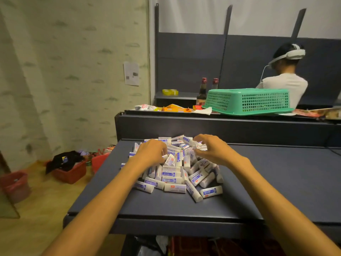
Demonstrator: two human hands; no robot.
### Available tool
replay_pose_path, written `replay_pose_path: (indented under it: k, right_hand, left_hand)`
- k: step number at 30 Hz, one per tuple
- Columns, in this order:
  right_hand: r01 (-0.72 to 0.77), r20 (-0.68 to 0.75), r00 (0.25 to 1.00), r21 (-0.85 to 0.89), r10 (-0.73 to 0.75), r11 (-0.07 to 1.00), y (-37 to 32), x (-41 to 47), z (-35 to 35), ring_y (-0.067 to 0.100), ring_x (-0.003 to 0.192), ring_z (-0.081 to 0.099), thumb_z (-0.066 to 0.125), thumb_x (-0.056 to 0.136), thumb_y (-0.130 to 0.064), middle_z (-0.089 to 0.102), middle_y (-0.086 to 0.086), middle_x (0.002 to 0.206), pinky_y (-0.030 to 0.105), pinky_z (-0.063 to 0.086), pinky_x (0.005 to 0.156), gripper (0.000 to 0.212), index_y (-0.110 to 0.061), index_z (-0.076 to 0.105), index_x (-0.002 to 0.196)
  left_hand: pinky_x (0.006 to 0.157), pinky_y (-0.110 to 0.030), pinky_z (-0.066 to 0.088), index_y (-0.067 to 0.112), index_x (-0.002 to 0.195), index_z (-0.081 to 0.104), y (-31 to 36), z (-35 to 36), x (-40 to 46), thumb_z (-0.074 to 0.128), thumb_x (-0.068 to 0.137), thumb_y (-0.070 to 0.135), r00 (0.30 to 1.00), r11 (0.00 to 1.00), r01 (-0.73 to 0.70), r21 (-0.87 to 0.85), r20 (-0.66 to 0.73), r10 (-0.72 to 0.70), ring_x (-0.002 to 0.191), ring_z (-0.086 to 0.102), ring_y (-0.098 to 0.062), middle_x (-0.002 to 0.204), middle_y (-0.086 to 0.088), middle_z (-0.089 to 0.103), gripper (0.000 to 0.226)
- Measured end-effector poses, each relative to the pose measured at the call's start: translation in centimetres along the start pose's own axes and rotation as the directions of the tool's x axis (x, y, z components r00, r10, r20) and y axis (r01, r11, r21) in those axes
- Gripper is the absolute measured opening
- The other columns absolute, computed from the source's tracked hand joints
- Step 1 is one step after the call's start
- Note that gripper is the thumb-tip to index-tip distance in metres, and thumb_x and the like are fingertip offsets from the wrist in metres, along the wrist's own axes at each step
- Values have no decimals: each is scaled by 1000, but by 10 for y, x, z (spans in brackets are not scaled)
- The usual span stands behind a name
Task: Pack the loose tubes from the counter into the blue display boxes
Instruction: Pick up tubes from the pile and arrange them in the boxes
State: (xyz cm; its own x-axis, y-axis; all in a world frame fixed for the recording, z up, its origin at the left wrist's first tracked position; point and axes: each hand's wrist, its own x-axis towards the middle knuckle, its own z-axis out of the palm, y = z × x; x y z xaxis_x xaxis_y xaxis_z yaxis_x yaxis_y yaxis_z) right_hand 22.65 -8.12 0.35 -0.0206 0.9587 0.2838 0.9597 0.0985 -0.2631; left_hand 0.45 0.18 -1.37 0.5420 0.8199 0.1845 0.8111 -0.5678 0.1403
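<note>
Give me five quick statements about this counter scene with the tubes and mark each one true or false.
1. The loose tubes lie in one heap on the dark counter. True.
2. Both hands are on the heap. True: the left hand and right hand reach into its far part.
3. The green basket stands upright, full of tubes. False: it lies upside down on the ledge behind, with no tubes seen in it.
4. A blue display box sits beside the heap. False: no blue box is in view.
5. Another person stands behind the basket, back turned. True.
</note>
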Motion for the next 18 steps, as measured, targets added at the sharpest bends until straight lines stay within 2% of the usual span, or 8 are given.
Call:
replay_pose_path:
  k: [4, 9, 12, 14, 16, 18]
  right_hand:
    - [7, 0, 1000, 36, -7, 999, 5, -5, -3, 18, 114, 56, 62, 90, -34, 58, 0, 131, 36, 50, 93, 42, -23, 53, 130]
    - [13, 5, 1000, 66, -14, 998, 6, -6, -4, 17, 112, 56, 62, 90, -33, 58, 0, 131, 33, 50, 91, 42, -23, 53, 130]
    - [20, 7, 1000, 80, -21, 997, 9, -5, -4, 16, 111, 56, 63, 90, -35, 57, -2, 132, 34, 51, 91, 42, -25, 52, 130]
    - [17, 7, 1000, 92, -18, 996, 12, -5, -5, 15, 110, 57, 63, 90, -36, 57, -3, 132, 34, 51, 91, 42, -26, 52, 129]
    - [16, 6, 1000, 105, -17, 994, 13, -4, -4, 15, 109, 57, 63, 90, -35, 57, -3, 131, 33, 51, 89, 42, -26, 53, 129]
    - [20, 5, 1000, 113, -20, 993, 14, -3, -4, 15, 107, 58, 63, 90, -35, 58, -2, 131, 32, 51, 88, 42, -25, 53, 129]
  left_hand:
    - [85, -35, 54, 28, 102, 67, -1, -3, -7, 67, 86, 35, 1000, 996, 28, -89, -9, -29, 93, 63, -13, 105, 6, 69, 18]
    - [83, -33, 52, 27, 102, 61, 1, -5, -13, 65, 89, 32, 999, 983, 45, -179, -11, -47, 93, 62, -13, 107, 6, 67, 15]
    - [71, -24, 51, 26, 106, 60, 1, -13, -15, 68, 87, 23, 994, 935, 31, -354, -92, -67, 79, 58, -7, 104, 5, 63, 21]
    - [65, -17, 46, 25, 110, 62, -2, -21, -16, 71, 84, 15, 984, 913, 1, -409, -162, -73, 76, 56, -6, 104, 3, 60, 29]
    - [66, -13, 44, 25, 110, 67, -6, -28, -17, 76, 80, 13, 979, 891, -2, -454, -182, -90, 81, 60, -8, 104, 3, 58, 34]
    - [70, -17, 47, 24, 103, 71, -10, -32, -18, 80, 76, 14, 974, 869, 7, -494, -195, -119, 85, 63, -11, 104, 2, 60, 31]
